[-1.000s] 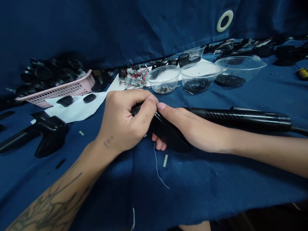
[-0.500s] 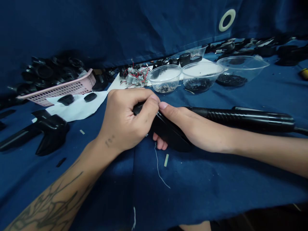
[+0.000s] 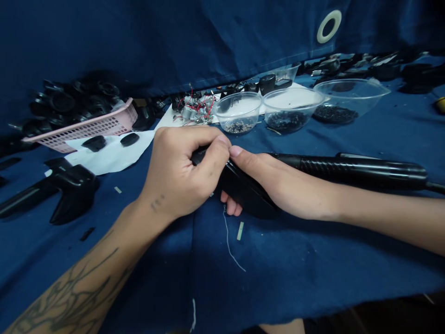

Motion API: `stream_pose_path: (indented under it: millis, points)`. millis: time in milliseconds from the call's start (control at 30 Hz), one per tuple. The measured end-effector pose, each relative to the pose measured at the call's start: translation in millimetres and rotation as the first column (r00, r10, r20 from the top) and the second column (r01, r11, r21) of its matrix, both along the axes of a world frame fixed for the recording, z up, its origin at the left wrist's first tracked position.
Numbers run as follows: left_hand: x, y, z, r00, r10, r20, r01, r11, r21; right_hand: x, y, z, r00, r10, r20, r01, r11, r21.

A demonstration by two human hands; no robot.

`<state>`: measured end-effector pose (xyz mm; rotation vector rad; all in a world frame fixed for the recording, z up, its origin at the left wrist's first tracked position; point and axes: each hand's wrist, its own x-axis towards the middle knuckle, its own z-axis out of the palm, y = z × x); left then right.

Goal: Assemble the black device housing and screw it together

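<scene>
The head-worn camera (sole view) looks forward and down — close above the left hand (image 3: 182, 174) and right hand (image 3: 267, 185).

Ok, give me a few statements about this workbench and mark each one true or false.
The left hand and right hand both grip a black plastic housing: true.
Three clear plastic bowls hold red wires: false; they hold small dark pieces, and small metal motors with red wires lie to their left.
A pink plastic mesh basket stands left of the hands: true.
A black ribbed handle lies left of the hands: false; the black ribbed handle lies to their right.
A thin white thread lies on the blue cloth: true.
</scene>
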<state>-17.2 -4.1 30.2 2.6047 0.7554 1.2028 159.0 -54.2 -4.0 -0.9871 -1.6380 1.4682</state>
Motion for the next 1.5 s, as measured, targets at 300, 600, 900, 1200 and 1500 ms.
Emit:
stream_pose_path:
  millis: [300, 600, 900, 1200, 1500]
  points:
    - [0.9, -0.3, 0.8, 1.0, -0.006, 0.001, 0.006, 0.999, 0.033, 0.2, -1.0, 1.6, 1.0, -0.01, 0.026, 0.01, 1.0, 0.006]
    - [1.3, 0.8, 0.2, 1.0, -0.016, 0.003, 0.016, 0.999, 0.04, 0.7, -0.4, -1.5, 1.0, -0.01, 0.021, 0.009, 1.0, 0.013]
    - [0.7, -1.9, -0.7, 1.0, 0.01, -0.007, -0.01, 1.0, 0.029, 0.7, 0.4, -1.8, 1.0, -0.01, 0.014, 0.01, 1.0, 0.006]
    - [0.7, 1.8, -0.5, 1.0, -0.019, -0.01, 0.02, 0.998, 0.066, 0.6, 0.6, -1.1, 1.0, -0.001, 0.016, 0.001, 1.0, 0.019]
    - [0.3, 4.0, -0.9, 0.999, -0.053, -0.012, 0.054, 0.994, 0.097, 2.2, 0.4, -2.0, 0.999, -0.006, 0.031, 0.005, 1.0, 0.025]
